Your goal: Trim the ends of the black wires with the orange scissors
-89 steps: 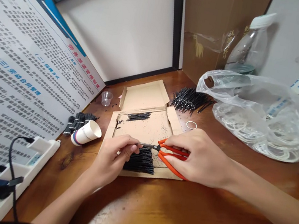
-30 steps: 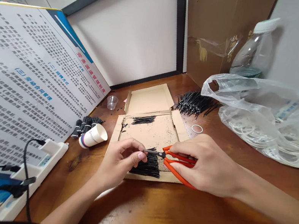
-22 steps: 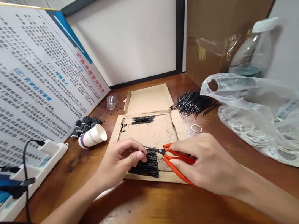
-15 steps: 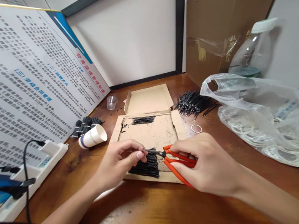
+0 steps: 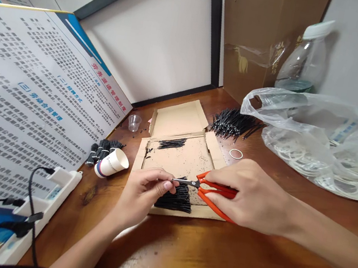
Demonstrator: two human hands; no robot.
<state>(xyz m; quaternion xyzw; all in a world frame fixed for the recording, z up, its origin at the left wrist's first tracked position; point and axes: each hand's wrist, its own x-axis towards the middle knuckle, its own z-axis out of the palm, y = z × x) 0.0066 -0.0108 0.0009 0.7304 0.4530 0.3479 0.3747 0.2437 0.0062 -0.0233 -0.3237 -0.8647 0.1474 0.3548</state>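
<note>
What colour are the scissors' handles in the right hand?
The handles are orange-red, seen best in the head view.

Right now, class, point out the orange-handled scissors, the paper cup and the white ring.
Orange-handled scissors (image 5: 193, 183): head view, on the pivot of the dark blades.
Paper cup (image 5: 109, 164): head view, on its outer wall.
White ring (image 5: 235, 158): head view, on its near edge.

Left hand (image 5: 146, 190) pinched at the fingertips — right hand (image 5: 246, 194) curled.
</note>
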